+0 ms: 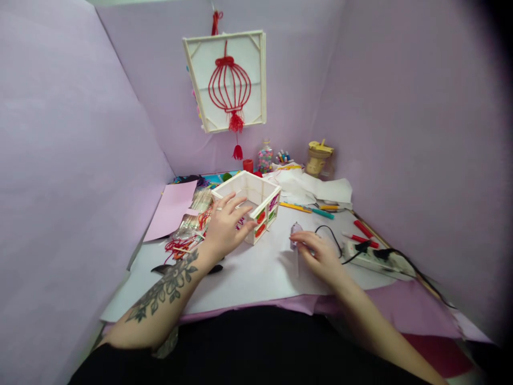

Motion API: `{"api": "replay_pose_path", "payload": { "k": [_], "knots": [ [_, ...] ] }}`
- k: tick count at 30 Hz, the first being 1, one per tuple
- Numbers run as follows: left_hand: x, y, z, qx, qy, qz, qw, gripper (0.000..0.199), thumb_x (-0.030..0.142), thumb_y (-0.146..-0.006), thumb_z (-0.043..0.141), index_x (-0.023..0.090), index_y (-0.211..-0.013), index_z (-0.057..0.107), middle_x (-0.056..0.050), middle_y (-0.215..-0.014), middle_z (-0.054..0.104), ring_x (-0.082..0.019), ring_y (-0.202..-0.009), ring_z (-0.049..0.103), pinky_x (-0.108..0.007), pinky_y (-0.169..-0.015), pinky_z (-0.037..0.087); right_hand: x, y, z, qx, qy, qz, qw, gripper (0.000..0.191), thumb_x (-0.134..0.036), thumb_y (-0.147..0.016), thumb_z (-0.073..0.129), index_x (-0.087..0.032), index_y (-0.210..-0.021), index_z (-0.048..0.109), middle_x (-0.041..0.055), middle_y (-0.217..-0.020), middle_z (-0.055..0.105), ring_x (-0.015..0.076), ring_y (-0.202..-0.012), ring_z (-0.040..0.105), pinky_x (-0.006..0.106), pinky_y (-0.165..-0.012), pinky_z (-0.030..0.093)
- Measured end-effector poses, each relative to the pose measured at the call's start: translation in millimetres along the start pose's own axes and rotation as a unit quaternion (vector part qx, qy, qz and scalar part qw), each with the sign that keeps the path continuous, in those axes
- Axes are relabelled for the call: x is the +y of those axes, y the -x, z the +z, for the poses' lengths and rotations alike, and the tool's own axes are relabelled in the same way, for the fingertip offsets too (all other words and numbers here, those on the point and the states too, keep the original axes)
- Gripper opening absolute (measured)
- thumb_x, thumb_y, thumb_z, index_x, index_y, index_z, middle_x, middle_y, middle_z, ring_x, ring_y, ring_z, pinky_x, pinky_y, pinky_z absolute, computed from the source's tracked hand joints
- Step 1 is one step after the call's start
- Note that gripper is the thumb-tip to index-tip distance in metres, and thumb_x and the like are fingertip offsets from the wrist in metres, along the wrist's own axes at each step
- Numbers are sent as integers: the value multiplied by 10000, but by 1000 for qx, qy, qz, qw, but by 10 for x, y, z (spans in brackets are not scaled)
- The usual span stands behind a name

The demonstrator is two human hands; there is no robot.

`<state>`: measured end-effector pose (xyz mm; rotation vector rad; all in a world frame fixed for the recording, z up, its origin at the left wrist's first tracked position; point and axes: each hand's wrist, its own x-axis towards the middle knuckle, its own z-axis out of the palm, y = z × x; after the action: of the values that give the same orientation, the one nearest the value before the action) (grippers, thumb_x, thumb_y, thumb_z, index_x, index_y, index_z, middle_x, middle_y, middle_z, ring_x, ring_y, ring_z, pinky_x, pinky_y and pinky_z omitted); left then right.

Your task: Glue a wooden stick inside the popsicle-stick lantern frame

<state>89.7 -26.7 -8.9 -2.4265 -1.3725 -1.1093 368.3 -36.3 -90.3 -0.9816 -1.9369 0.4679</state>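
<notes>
Left hand [224, 227] on wooden frame box [250, 206]; right hand [318, 254] perhaps gripping glue gun [296, 235].

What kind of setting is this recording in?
Likely a small craft booth: lilac partition walls close in a paper-covered table, a finished lantern panel hangs behind, and markers lie scattered around a half-built lantern frame.

No legible text, label, brand, or number appears anywhere in view. The only sign-like mark is a red lantern drawing [229, 85] on the hanging white panel [226, 80], well above and beyond the left hand [226, 227]. Red and green patches on the side of the wooden box frame [250, 206], just right of that hand, are too small to read as characters.
</notes>
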Motion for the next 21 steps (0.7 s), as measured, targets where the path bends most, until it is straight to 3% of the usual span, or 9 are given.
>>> {"api": "replay_pose_path", "payload": {
  "k": [4,11,21],
  "knots": [
    [28,-50,66,0,-34,-8,999,141,284,-887,640,237,-978,736,-77,-1206,695,-332,-1298,496,-570,-1076,394,-9,77,35,-6,0,-7,1000,221,-231,-905,501,-286,-982,701,71,-998,737,275,-964,688,498,-848,561],
    [-211,81,7,42,-7,-53,998,153,299,-898,606,253,-961,738,-66,-1192,694,-301,-1290,507,-558,-1076,420,-15,53,-49,1,1,-6,1000,230,-230,-908,495,-298,-977,704,63,-972,738,269,-933,691,481,-819,574],
    [-424,136,-28,93,36,-107,989,195,306,-904,588,234,-1026,723,-95,-1219,676,-275,-1210,587,-531,-1072,443,-114,-655,76,50,18,-2,999,311,-197,-882,505,-244,-1148,661,100,-1188,661,259,-1132,611,473,-971,505]
  ]
}}
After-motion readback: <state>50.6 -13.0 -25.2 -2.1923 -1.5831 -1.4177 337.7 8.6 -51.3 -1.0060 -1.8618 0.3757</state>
